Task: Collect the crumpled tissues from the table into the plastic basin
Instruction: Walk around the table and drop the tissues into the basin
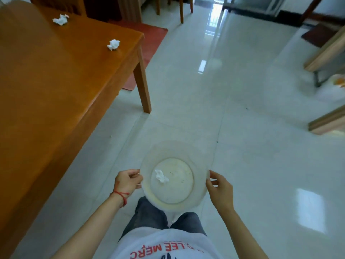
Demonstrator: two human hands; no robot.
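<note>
Shirt hem first, since it's closest: red upside-down lettering, I can make out "LEE MERC" and nothing more. Both hands carry the plastic basin over the floor, left hand with its grip curled round the rim, right hand pinching the opposite edge. One crumpled tissue in the basin already. Two more wait on the wooden surface, well apart: near tissue by the corner, far tissue further back. My take: bring the basin right beside the surface edge, keep it level, then free one hand for picking.
</note>
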